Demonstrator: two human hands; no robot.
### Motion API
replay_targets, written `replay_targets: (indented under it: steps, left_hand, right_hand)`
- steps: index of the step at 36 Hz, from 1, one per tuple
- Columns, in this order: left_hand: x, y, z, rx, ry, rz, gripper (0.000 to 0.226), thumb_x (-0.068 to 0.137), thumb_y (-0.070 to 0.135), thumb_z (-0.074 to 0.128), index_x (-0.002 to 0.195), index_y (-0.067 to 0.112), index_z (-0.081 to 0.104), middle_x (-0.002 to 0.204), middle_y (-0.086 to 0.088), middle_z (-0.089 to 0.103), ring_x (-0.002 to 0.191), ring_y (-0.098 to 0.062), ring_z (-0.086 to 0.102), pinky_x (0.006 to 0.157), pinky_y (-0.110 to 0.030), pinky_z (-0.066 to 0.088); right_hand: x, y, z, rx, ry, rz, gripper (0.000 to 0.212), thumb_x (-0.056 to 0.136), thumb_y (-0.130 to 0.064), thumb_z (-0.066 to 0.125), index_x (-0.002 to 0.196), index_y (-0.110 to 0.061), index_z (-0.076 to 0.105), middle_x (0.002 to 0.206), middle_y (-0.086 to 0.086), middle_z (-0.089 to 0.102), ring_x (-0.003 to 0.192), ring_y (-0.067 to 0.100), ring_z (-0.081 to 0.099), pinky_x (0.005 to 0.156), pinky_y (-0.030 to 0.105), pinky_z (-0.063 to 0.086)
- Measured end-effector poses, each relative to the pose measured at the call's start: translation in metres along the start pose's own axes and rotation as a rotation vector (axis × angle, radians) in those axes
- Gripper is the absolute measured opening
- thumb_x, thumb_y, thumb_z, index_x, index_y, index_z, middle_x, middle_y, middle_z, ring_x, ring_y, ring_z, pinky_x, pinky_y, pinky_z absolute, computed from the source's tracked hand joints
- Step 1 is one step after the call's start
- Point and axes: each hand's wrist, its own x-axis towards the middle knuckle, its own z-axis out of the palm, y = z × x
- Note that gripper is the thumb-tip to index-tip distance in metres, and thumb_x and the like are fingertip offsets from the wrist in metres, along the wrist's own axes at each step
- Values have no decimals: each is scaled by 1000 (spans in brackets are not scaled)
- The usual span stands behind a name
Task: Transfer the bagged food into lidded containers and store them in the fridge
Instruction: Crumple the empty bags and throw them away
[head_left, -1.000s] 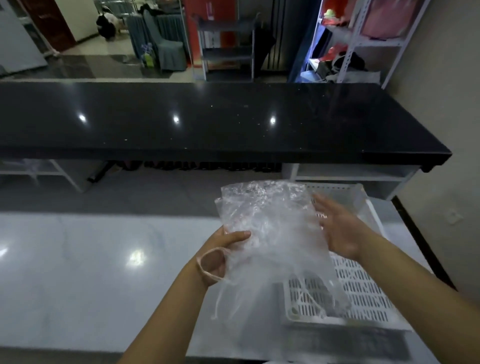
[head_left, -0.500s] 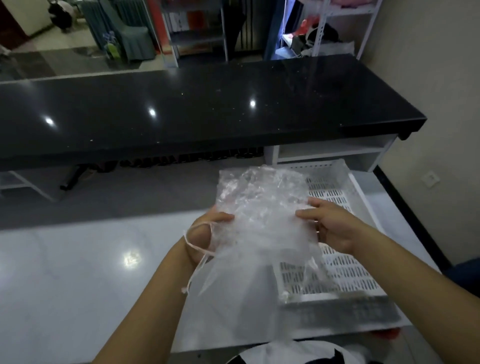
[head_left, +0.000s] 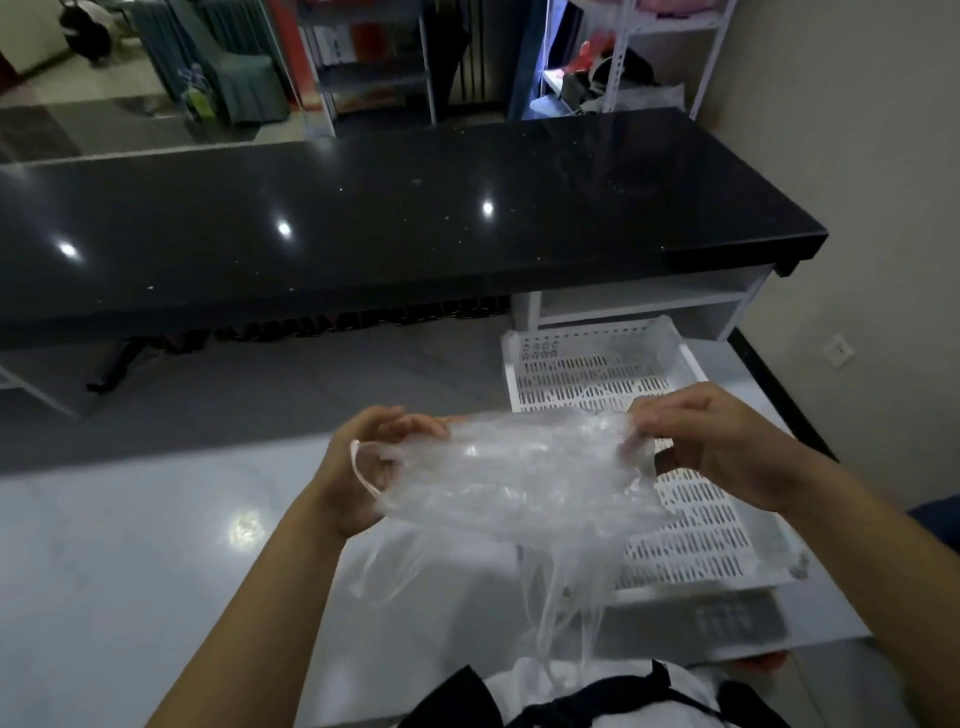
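A clear, crumpled plastic bag is stretched flat between both hands above the white counter. My left hand grips its left end, with a thin bag handle looped over the wrist. My right hand pinches its right end. Loose strips of the bag hang down toward my body. I cannot see any food inside the bag, and no lidded container or fridge is in view.
A white slotted plastic tray lies on the white glossy counter under my right hand. Beyond a strip of grey floor stands a long black countertop. A beige wall closes the right side. Shelving stands behind.
The bag has gone from upright to lying flat and pulled wide between the hands. Both hands have moved apart and lower. The camera has tilted down.
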Motion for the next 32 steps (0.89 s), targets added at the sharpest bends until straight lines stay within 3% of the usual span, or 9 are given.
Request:
replay_targets:
  steps: [2, 4, 9, 15, 18, 21, 26, 30, 32]
  left_hand:
    - [-3, 3, -4, 153, -67, -32, 33, 85, 43, 65, 90, 11, 74, 107, -7, 69, 88, -23, 65, 77, -37, 51]
    - [2, 3, -5, 269, -81, -23, 22, 77, 22, 81, 96, 15, 72, 105, -3, 69, 86, -21, 67, 70, -31, 58]
    - [12, -1, 1, 446, -103, -22, 50, 74, -5, 82, 115, 20, 70, 119, -6, 69, 103, -37, 70, 78, -43, 61]
    - [16, 11, 27, 738, -155, 93, 64, 78, -1, 82, 121, 43, 65, 127, 25, 62, 104, -12, 68, 83, -27, 58]
    - [17, 25, 37, 809, -180, 129, 68, 80, -2, 80, 125, 45, 62, 119, 22, 66, 103, -14, 71, 81, -27, 60]
    - [14, 41, 47, 934, -179, 195, 71, 80, 3, 81, 127, 50, 57, 116, 22, 66, 103, -11, 71, 84, -27, 60]
    - [6, 68, 65, 1286, -118, 326, 77, 84, 15, 79, 121, 72, 43, 110, 27, 60, 96, 3, 64, 77, -10, 54]
    - [-1, 79, 76, 1449, -34, 425, 74, 88, 14, 74, 134, 60, 40, 99, 22, 59, 91, -2, 62, 81, -22, 55]
    - [-6, 78, 83, 1474, 32, 490, 70, 90, 9, 72, 138, 51, 42, 105, 20, 61, 96, -6, 62, 87, -31, 56]
  right_hand:
    - [2, -3, 2, -126, 37, -22, 22, 76, -30, 76, 79, -8, 79, 81, 5, 70, 78, 22, 69, 70, 26, 55]
    - [3, -6, 2, -228, 37, 1, 17, 73, -29, 85, 77, -13, 80, 83, 3, 70, 81, 21, 69, 74, 27, 54]
    - [16, -10, -8, -514, 210, 101, 23, 69, -43, 83, 74, -24, 71, 102, -22, 65, 104, 2, 62, 96, 37, 48]
    - [40, -15, 13, -774, -73, 137, 73, 68, -60, 80, 131, -62, 43, 126, -36, 51, 116, -12, 48, 87, 18, 41]
    - [60, -22, 26, -872, -195, 242, 77, 72, -52, 81, 138, -50, 44, 122, -22, 61, 108, 2, 59, 90, 28, 49]
    - [76, -35, 29, -799, -254, 280, 39, 80, -36, 80, 117, -36, 67, 102, -10, 75, 90, 11, 72, 91, 42, 56]
    - [93, -53, 25, -796, -348, 377, 16, 87, -28, 72, 103, -30, 71, 85, -7, 77, 73, 21, 76, 66, 37, 60]
    - [98, -54, 23, -755, -207, 338, 14, 96, -20, 60, 94, -29, 71, 71, -6, 75, 56, 11, 69, 50, 25, 53]
    - [98, -48, 26, -617, -102, 314, 25, 99, -16, 54, 86, -25, 73, 74, 3, 75, 60, 19, 71, 53, 29, 56]
